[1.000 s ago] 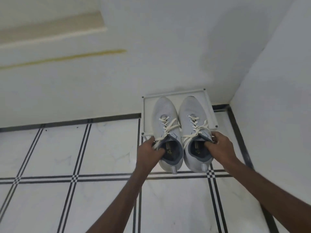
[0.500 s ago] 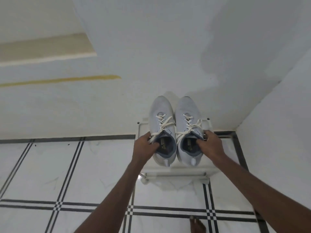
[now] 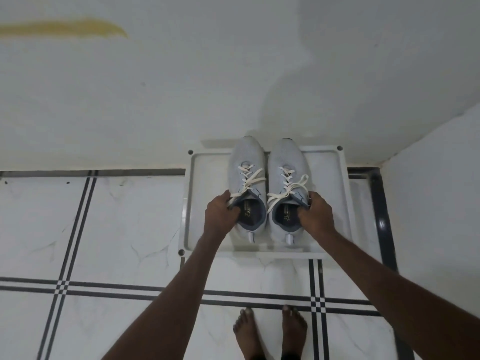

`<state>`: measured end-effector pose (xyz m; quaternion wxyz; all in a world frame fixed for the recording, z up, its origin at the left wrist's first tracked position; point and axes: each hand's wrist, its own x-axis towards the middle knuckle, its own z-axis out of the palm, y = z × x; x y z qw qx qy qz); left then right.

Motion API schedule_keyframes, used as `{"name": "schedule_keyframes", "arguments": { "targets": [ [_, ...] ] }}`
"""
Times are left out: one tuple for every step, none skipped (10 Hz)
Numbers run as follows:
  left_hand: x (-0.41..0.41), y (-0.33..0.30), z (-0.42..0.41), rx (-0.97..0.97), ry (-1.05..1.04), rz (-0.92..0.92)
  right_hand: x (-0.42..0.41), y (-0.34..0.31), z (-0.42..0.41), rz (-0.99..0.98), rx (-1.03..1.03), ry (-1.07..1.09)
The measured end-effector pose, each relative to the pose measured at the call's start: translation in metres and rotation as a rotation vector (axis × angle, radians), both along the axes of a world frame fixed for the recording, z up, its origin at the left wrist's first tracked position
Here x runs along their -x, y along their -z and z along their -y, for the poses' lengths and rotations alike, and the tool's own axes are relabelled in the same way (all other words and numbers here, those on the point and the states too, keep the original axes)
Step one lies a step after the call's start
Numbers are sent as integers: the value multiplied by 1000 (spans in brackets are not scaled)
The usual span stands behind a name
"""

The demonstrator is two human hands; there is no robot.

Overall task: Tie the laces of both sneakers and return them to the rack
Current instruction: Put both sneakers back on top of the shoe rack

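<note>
Hands grip the two shoes at their collars. The left hand (image 3: 220, 213) is closed on the outer collar edge of the left pale grey knit sneaker (image 3: 246, 188), with the thumb inside the opening. The right hand (image 3: 315, 215) is closed in the same way on the right pale grey knit sneaker (image 3: 287, 190). The two sneakers stand side by side, nearly touching, toes toward 12 o'clock against the white wall (image 3: 233, 74). They rest on the white plastic rack shelf (image 3: 200, 203) in the corner of the room. The cream flat laces (image 3: 249, 181) lie in loops over each tongue. At 6 o'clock two bare feet (image 3: 270, 333) stand on the white marble floor with black lines (image 3: 104, 229).
</note>
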<state>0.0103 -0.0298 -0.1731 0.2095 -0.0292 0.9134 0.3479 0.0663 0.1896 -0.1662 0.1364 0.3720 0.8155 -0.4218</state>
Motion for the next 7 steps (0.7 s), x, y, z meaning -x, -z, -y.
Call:
{"name": "schedule_keyframes", "arguments": {
  "targets": [
    [-4,14,3,0,20,2,-5,13,6,18,-16,11],
    [-7,24,5,-8,40,-6,-9,19,10,12,-29,11],
    [-8,26,4,9,41,6,-9,21,10,10,-36,19],
    [-12,27,7,12,60,15,-9,20,8,32,-10,2],
    [-14,17,6,7,82,94,-7,11,4,107,21,-62],
    [-11,-2,3,63,99,96,-2,-5,2,151,26,-109],
    [4,-53,-8,119,147,-72,9,-48,3,69,-44,-149]
  ]
}}
